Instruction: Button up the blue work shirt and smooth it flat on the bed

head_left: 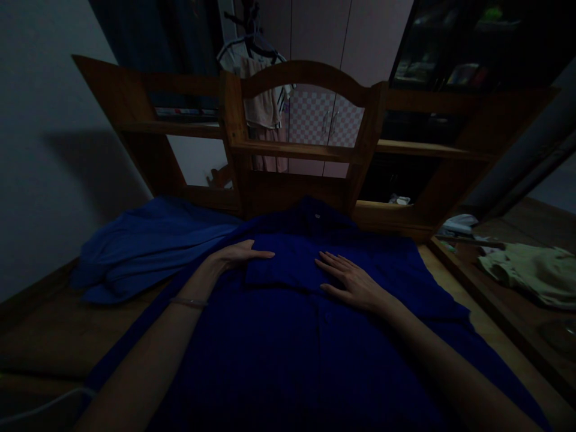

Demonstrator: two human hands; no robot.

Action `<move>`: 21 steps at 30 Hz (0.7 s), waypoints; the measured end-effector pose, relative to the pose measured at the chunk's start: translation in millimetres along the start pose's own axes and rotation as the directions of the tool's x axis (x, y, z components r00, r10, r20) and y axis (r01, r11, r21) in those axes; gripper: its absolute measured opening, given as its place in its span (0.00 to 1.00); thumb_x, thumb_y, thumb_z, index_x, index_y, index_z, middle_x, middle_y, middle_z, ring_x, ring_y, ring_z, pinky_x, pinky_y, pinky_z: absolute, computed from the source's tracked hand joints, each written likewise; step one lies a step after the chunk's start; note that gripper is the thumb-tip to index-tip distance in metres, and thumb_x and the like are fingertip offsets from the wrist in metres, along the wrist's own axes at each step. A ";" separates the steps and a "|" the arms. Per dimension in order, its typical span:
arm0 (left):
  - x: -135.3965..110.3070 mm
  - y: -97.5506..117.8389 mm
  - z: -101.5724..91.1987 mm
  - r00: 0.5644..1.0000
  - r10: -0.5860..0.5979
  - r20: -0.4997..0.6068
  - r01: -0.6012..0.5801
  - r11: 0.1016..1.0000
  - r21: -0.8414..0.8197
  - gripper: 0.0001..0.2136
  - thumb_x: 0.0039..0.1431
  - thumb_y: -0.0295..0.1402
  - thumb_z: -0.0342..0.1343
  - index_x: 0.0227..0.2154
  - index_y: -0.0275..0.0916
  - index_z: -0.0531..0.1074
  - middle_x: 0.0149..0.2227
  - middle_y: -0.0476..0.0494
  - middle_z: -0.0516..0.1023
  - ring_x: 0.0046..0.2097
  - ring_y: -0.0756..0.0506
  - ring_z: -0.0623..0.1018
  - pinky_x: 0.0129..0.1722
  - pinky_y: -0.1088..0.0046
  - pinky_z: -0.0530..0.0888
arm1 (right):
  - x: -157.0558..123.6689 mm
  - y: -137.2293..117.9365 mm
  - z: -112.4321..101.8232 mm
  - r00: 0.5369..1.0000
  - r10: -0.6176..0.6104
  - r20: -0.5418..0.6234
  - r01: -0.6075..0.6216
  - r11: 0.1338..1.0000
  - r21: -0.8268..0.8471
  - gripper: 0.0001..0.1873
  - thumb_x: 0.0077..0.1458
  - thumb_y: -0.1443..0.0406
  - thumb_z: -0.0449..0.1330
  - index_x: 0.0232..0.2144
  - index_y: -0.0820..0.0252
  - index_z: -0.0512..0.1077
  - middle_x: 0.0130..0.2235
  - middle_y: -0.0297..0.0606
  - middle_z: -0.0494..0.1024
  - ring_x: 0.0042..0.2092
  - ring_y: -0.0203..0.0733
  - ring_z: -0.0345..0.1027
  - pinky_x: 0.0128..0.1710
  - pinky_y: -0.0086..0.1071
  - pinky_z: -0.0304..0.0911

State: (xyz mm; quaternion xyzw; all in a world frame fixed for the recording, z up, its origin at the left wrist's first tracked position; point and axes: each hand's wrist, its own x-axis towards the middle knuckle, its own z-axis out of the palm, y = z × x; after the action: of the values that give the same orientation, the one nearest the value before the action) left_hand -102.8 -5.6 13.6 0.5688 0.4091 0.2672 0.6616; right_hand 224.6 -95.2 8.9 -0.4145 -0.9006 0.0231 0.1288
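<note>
A dark blue buttoned shirt (288, 336) lies spread flat on a wooden surface, collar toward the far side. My left hand (238, 255) rests flat on its upper left chest, fingers stretched out and pointing right. My right hand (348, 279) lies flat on the upper right chest, fingers spread and pointing left. Neither hand holds anything. A thin bracelet sits on my left wrist.
A second, lighter blue garment (144, 249) lies bunched to the left of the shirt. A wooden headboard with shelves (306, 150) stands right behind. Pale cloth (531, 270) lies at the right on a lower wooden surface. A white wall is at the left.
</note>
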 end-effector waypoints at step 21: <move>14.7 -0.8 4.4 0.970 0.103 -0.222 -0.134 0.983 -0.125 0.25 0.42 0.37 0.67 0.45 0.34 0.72 0.47 0.36 0.76 0.45 0.40 0.77 0.48 0.66 0.73 | 2.9 -4.7 5.8 0.999 -0.012 -0.052 0.014 0.999 0.047 0.29 0.65 0.52 0.40 0.64 0.53 0.44 0.65 0.34 0.44 0.65 0.41 0.39 0.64 0.41 0.43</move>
State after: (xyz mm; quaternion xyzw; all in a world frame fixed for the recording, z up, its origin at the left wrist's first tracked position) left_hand -91.6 3.9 9.5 0.5126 0.4235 0.3940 0.6346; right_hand 217.8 -95.7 4.6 -0.4059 -0.8989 0.0330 0.1619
